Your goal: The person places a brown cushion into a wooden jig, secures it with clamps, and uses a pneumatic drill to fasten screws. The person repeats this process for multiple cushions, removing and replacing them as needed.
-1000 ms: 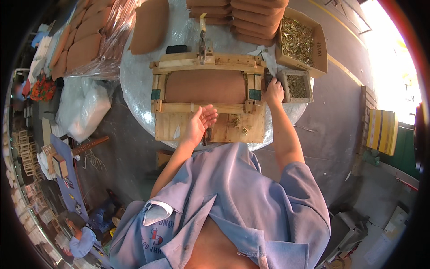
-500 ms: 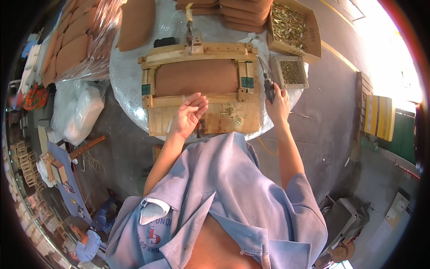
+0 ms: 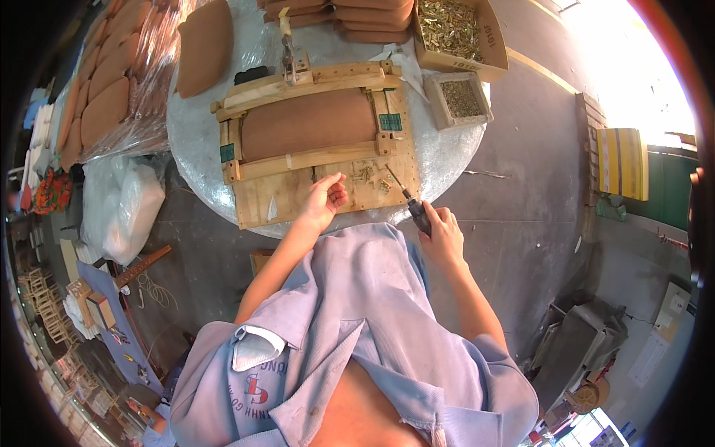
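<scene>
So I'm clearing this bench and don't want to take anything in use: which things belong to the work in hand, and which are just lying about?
In use:
- screwdriver in the right hand
- small screws by the left hand
- wooden jig
- brown cushion in it

Lying about:
- stacked cushions
- box of fasteners
- small tray
- white bag

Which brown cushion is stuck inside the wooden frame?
The big brown cushion on the round table, clamped in the wooden frame. The others lie loose or stacked outside it.
</scene>
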### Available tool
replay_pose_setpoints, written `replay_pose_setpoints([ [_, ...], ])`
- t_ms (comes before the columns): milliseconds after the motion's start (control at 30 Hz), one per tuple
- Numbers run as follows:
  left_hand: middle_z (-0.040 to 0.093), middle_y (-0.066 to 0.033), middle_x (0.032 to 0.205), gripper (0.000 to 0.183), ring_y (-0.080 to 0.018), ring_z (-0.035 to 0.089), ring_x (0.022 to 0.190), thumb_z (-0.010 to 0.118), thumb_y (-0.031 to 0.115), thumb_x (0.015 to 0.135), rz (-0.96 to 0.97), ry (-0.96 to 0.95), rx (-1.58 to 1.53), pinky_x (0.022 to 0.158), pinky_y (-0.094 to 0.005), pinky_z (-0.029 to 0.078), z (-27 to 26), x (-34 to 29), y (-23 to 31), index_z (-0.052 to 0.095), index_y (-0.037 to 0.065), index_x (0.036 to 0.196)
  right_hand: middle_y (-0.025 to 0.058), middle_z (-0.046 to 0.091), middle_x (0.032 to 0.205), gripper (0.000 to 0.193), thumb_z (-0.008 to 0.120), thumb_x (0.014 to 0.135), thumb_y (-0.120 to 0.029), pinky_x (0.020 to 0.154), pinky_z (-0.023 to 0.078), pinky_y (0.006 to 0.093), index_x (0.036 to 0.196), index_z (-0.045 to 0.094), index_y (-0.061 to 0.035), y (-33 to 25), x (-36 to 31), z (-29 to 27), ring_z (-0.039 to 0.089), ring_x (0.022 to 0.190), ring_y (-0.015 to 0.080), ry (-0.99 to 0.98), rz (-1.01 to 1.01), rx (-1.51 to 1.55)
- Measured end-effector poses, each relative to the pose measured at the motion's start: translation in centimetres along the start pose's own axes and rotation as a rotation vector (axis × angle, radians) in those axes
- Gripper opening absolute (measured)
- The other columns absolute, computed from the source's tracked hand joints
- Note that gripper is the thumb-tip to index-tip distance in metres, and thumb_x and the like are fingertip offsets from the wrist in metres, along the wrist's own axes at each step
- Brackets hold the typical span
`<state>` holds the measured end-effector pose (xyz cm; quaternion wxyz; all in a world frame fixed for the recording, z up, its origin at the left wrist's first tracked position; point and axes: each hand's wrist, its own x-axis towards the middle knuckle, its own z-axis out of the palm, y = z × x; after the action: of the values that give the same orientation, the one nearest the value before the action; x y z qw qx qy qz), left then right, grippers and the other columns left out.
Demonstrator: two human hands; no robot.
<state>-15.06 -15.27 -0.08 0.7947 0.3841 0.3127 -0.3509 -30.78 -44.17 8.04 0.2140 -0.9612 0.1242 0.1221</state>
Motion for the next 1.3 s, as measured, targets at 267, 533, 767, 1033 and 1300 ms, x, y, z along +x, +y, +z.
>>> replay_pose_setpoints([
  [267,0.067,0.0023,0.076,0.017,-0.0096,0.062,0.066,0.074,0.022,0.104,-0.069,-0.065,0.151,0.058,-0.0256,0.050,0.9,-1.1,-1.8,0.074,0.006,0.109,0.0131,0.062,0.124,0.074,0.077,0.081,-0.007,0.086,0.063,0.0467,0.151,0.055,-0.0116,1.0,1.4,3.0,0.064,0.120,0.0328,0.017,-0.025,-0.119],
  [533,0.068,0.0011,0.079,0.039,-0.0041,0.051,0.057,0.077,0.042,0.103,-0.248,-0.240,0.574,0.048,-0.0208,0.037,3.9,0.3,-5.3,0.071,0.005,0.114,0.0116,0.062,0.124,0.076,0.077,0.080,-0.007,0.084,0.064,0.0449,0.153,0.055,-0.0137,0.0,1.0,1.6,0.064,0.120,0.0308,0.007,-0.037,-0.133],
  [767,0.074,-0.0033,0.086,0.071,-0.0074,0.053,0.054,0.066,0.079,0.095,-0.349,-0.419,0.712,0.048,-0.0238,0.038,8.8,1.2,-9.2,0.071,0.009,0.100,0.0107,0.062,0.125,0.080,0.079,0.080,-0.008,0.082,0.064,0.0442,0.155,0.053,-0.0154,-1.4,-0.4,-0.4,0.064,0.118,0.0307,0.031,-0.106,-0.086],
  [1033,0.058,0.0045,0.071,0.053,-0.0055,0.046,0.047,0.069,0.072,0.096,-0.277,-0.379,0.554,0.042,-0.0240,0.033,10.7,0.9,-10.5,0.067,0.019,0.090,0.0105,0.062,0.127,0.075,0.079,0.081,-0.007,0.085,0.062,0.0443,0.152,0.055,-0.0145,-2.6,-2.0,-2.6,0.064,0.117,0.0312,0.137,-0.123,-0.048],
  [1300,0.064,0.0014,0.074,0.046,-0.0037,0.044,0.044,0.066,0.058,0.104,-0.177,-0.475,0.452,0.037,-0.0212,0.034,13.2,-0.2,-7.3,0.070,0.013,0.099,0.0113,0.068,0.126,0.030,0.080,0.094,-0.012,0.087,0.060,0.0362,0.122,0.072,-0.0053,-6.3,-5.2,-4.0,0.066,0.119,0.0214,0.209,-0.033,0.707],
])
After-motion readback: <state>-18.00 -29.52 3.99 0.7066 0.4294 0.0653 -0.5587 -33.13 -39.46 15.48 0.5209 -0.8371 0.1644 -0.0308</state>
